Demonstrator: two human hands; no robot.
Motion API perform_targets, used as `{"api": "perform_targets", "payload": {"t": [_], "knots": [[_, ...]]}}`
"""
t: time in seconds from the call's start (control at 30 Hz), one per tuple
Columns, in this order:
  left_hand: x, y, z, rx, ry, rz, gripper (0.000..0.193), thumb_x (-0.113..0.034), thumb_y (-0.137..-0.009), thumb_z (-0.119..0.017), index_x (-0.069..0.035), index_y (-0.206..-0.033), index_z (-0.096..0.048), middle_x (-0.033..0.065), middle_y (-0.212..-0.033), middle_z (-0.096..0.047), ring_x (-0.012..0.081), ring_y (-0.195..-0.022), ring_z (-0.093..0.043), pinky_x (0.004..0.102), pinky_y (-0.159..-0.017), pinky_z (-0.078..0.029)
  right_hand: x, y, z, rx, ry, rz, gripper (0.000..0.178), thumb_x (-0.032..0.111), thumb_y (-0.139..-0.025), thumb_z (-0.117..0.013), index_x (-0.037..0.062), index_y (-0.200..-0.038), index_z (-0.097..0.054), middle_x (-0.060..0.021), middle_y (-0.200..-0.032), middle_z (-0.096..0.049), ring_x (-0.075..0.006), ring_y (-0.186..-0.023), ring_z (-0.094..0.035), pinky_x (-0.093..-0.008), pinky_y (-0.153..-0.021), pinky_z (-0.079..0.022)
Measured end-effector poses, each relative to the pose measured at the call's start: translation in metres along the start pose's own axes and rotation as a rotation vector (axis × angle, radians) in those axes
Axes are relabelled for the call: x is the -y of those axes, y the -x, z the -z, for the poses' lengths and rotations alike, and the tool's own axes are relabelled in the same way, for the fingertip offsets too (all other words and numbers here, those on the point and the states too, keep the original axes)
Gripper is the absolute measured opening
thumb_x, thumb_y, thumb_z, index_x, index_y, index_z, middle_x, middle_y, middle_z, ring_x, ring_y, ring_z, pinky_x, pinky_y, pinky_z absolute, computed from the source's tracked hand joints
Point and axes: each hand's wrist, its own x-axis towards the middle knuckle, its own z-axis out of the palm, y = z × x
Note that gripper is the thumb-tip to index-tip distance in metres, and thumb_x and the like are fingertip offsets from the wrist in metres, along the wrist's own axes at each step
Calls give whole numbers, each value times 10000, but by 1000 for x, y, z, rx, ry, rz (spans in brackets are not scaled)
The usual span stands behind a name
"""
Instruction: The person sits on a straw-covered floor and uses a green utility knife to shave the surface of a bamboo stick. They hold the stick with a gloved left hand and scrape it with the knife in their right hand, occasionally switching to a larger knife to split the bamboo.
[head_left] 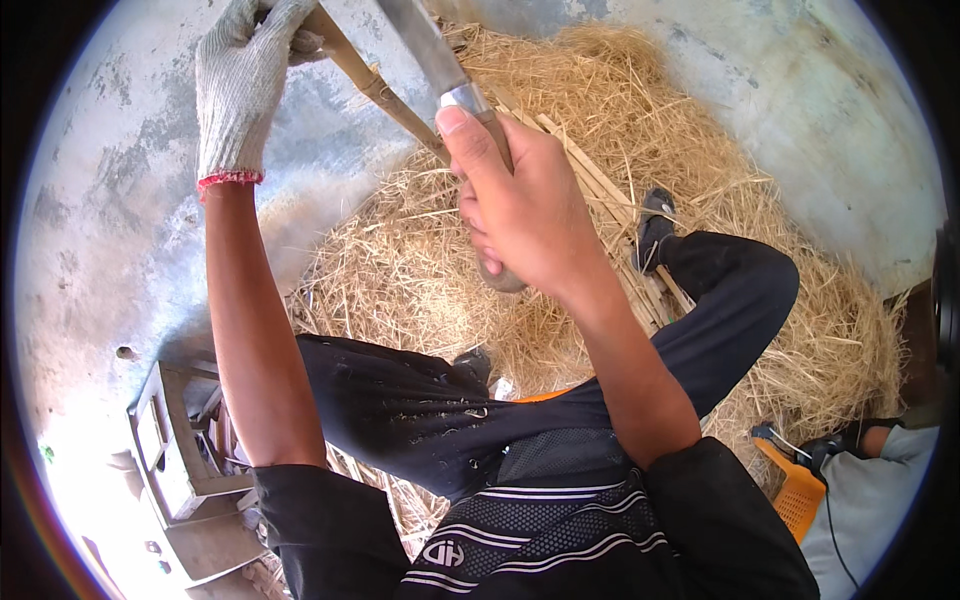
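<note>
My left hand (248, 75), in a white knit glove with a red cuff, is raised at the upper left. Its fingers close around a jointed bamboo stick (375, 88), which slants down to the right and passes out of sight behind my right hand. Bare and closed, my right hand (520, 200) grips a large knife (428, 50) by its brown handle, thumb laid along the top. The broad metal blade points up and leaves the picture at the upper edge. Blade and stick lie close together in view; whether they touch I cannot tell.
Straw-like shavings (620, 110) cover the floor ahead, with long split bamboo strips (590, 175) among them. A worn wall (110, 220) stands left. A wooden frame-like box (175, 440) is at lower left. At lower right sits another person (860, 500) by an orange plastic seat (795, 495).
</note>
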Motion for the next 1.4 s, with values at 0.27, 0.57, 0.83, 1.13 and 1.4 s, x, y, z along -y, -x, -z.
{"api": "perform_targets", "payload": {"t": [0.27,0.57,0.83,1.13,1.4], "knots": [[9,5,11,21,-11,58,251,-250,-974,-662,-25,-1076,-706,48,-854,-685,113,-743,-663,300,-736,-612,-35,-10,-10,23,430,-112,409,418,-1005,-552,49,-832,-521,3,-551,-471,-72,-412,-477,-264,-340,-382],[11,8,13,62,2,-54,240,-230,-987,-641,-20,-1088,-701,40,-910,-694,112,-796,-663,287,-758,-599,-2,-4,-5,-88,276,103,475,419,-1008,-542,-15,-815,-550,-55,-515,-515,-173,-386,-506,-307,-348,-412],[19,10,11,108,105,-19,225,-210,-987,-639,-18,-1091,-693,50,-905,-697,108,-777,-670,281,-740,-611,-26,-1,-7,77,78,-352,453,420,-1007,-537,-22,-913,-560,24,-550,-460,-76,-371,-413,-274,-339,-378],[2,14,-5,49,6,-58,238,-231,-997,-622,-18,-1082,-687,54,-909,-691,110,-801,-668,285,-760,-597,-15,4,-22,-111,499,100,456,351,-1022,-524,-86,-917,-602,-139,-581,-626,-236,-472,-648,-366,-419,-512],[16,2,4,131,107,-69,255,-261,-997,-625,-34,-1105,-673,62,-888,-686,118,-772,-668,276,-740,-597,-48,-10,4,157,-85,-299,413,391,-1039,-477,14,-884,-542,-42,-595,-538,-113,-419,-490,-321,-387,-464]]}}
